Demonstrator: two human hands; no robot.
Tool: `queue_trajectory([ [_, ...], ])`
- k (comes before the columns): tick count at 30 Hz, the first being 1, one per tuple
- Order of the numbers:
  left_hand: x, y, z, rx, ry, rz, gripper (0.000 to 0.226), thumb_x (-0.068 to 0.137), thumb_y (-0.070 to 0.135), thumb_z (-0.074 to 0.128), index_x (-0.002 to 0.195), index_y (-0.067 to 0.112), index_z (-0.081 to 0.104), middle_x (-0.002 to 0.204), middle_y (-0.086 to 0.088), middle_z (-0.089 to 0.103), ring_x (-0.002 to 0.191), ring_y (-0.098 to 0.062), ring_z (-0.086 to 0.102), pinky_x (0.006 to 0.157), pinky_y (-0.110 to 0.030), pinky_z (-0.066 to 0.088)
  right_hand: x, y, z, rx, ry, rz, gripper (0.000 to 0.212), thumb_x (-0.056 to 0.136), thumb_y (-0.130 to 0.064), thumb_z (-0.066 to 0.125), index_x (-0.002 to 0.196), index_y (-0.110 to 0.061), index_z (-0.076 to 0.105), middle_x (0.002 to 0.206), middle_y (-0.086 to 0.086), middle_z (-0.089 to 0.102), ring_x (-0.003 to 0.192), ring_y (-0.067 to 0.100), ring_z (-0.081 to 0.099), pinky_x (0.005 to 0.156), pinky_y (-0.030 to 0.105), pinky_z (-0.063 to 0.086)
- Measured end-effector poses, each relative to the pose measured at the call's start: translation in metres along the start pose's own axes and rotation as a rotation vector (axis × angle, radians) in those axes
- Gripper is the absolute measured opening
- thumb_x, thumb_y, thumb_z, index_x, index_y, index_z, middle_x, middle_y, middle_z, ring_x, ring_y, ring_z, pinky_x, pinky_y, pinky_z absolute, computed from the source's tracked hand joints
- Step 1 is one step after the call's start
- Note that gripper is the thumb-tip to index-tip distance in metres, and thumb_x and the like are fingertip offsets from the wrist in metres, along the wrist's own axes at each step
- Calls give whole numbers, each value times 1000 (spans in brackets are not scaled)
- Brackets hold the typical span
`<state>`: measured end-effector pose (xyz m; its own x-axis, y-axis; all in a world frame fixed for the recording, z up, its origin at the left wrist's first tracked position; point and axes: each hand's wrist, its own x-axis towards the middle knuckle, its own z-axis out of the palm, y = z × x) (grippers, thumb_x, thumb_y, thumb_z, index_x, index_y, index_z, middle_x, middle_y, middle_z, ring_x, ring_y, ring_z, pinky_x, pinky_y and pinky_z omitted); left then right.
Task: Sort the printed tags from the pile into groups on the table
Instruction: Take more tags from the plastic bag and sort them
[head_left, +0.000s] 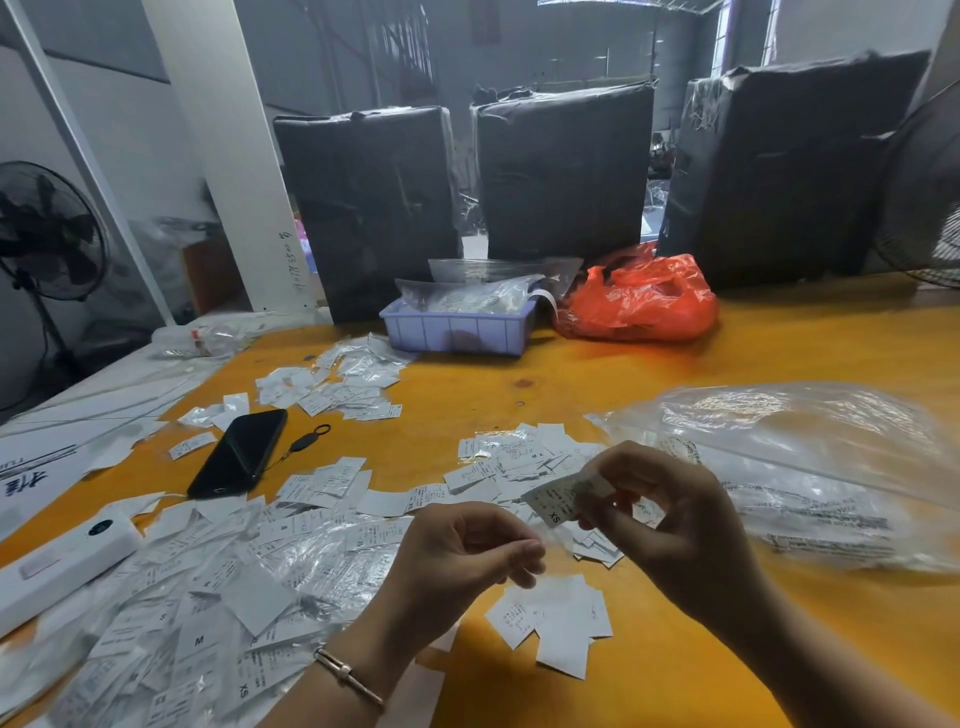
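Two hands hang over the yellow table (727, 353). The left hand (462, 556), fingers loosely curled, holds nothing. The right hand (670, 514) pinches one XS tag (553, 501), its long axis running left to right. Nearest left sprawls the unsorted pile (182, 597); at least four small groups (550, 618) lie around. Farther back, one lilac bin (457, 327) holds clear bags, before three black-wrapped bales (563, 171).
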<state>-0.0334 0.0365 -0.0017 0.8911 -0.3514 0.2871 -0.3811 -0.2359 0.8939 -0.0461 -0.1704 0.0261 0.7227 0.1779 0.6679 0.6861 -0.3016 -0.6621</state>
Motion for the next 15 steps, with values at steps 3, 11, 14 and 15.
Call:
queue_trajectory([
  [3, 0, 1, 0, -13, -5, 1, 11, 79, 30, 73, 85, 22, 76, 77, 2, 76, 70, -16, 73, 63, -20, 56, -1, 2, 1, -50, -17, -34, 11, 79, -2, 67, 76, -12, 64, 70, -10, 66, 66, 11, 64, 54, 28, 47],
  [11, 0, -1, -2, -1, -7, 3, 14, 81, 31, 71, 88, 20, 76, 78, 2, 76, 71, -16, 73, 62, -21, 56, 1, 5, -2, -89, -31, 11, 9, 75, -15, 60, 68, -18, 63, 63, -8, 63, 58, 10, 57, 50, 30, 44],
  [14, 0, -1, -1, 2, -19, -7, 14, 83, 31, 71, 88, 19, 76, 79, 1, 76, 70, -16, 73, 61, -20, 54, 1, 7, -2, -82, -74, 34, 8, 70, -12, 60, 64, -14, 63, 59, -8, 59, 55, 6, 51, 48, 27, 41],
  [15, 0, -1, -1, 6, -25, -9, 14, 83, 32, 70, 88, 19, 76, 79, 2, 76, 70, -16, 73, 61, -20, 54, 0, 8, -2, -90, -92, 42, 7, 69, -8, 61, 63, -11, 64, 58, -5, 59, 54, 8, 49, 48, 27, 40],
])
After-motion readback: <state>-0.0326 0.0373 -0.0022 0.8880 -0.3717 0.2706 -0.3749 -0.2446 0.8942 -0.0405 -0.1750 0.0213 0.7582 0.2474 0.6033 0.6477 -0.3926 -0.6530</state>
